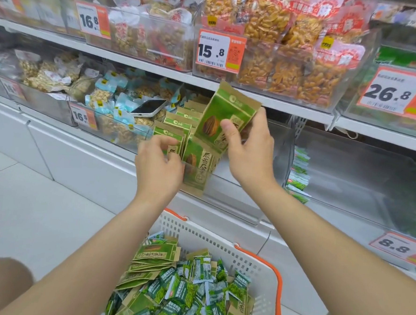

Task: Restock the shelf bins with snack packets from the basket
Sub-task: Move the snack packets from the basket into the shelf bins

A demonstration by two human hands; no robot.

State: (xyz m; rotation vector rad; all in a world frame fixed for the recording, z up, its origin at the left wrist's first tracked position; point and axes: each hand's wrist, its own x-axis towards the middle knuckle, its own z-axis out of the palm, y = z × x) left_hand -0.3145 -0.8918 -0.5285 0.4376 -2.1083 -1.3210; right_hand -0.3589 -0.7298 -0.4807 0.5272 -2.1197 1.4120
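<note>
We see the shelf (254, 97) ahead, and on its lower tier a clear bin (275, 147), its right part bare. The basket (278, 283) sits below between the forearms, still heaped with green snack packets, well apart from both hands.

In the bin's left part a row of packets (177, 121) stands upright, faces toward us, running front to back. The held packet (225, 114) is above and just right of that row. Its long axis is near vertical, with the top tilted a little right and the face toward us.

The right hand (248, 150) clamps the held packet low down, thumb on the face and fingers behind. The left hand (159, 166) is at the row's front end, fingers curled on the front packets. We judge it is steadying them, though the exact hold is unclear. The hands are apart, with the row's front end between them.

Key relation: the slot lies down and left of the right hand, toward the left hand. The right hand is the nearer one and carries the packet. We judge the next move is to lower it, same upright orientation, beside the row. The risk is tipping the front packets.

A phone (148, 108) lies on the neighbouring bin's packets, left of the row.
</note>
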